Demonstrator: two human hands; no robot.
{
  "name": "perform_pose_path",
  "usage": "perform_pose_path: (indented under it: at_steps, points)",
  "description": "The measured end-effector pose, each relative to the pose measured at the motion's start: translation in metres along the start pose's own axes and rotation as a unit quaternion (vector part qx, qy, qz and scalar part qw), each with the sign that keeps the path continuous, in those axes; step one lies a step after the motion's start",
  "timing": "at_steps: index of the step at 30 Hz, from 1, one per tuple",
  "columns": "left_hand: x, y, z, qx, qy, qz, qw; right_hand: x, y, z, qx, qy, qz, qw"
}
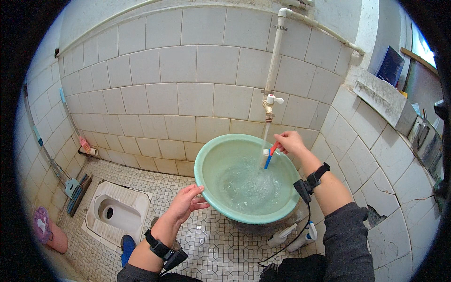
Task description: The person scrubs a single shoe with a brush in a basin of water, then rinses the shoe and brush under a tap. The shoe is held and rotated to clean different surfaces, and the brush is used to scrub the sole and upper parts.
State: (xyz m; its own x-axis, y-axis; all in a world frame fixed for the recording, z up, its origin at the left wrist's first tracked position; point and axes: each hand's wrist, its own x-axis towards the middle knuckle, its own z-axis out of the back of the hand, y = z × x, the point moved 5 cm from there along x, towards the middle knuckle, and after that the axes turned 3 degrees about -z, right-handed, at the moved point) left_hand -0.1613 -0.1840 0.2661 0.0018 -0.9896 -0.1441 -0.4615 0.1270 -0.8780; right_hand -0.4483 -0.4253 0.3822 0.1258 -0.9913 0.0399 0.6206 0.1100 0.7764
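A green plastic basin (198, 167) with water in it stands before me, raised on a support that it mostly hides. My left hand (185, 202) grips its left rim, thumb on top and fingers beneath. Over the basin's right side, my right hand (291, 141) holds a small scrubbing brush (268, 158) by its red handle. The brush has a blue back, and its pale bristles face left into the stream of water (266, 132). That stream falls from a wall tap (269, 105) with a white lever. Bubbles cover part of the water below.
Two white bottles (299, 239) stand on the floor below the basin's right side. A squat toilet (118, 213) is set into the mosaic floor at left. Beyond it are a broom (79, 194) and a pink bin (53, 229). Cracked wall tiles (385, 197) rise close at right.
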Motion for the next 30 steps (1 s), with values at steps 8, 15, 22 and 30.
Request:
perform_pose_path:
  at_steps: [8,15,22,30]
  points:
    - [0.001,0.001,0.002,0.002,0.002,-0.007,1.0,0.002,0.012,-0.019,-0.011,0.018,0.0,1.0]
    - [0.002,0.003,0.004,0.002,-0.002,-0.004,1.0,0.002,0.01,-0.01,-0.003,0.001,0.006,1.0]
    - [0.001,0.002,0.002,0.002,0.004,-0.009,1.0,0.003,0.012,-0.002,-0.009,-0.005,-0.01,1.0]
    - [0.001,0.001,0.002,0.013,0.002,-0.005,1.0,0.003,0.019,-0.006,-0.021,0.0,-0.012,1.0]
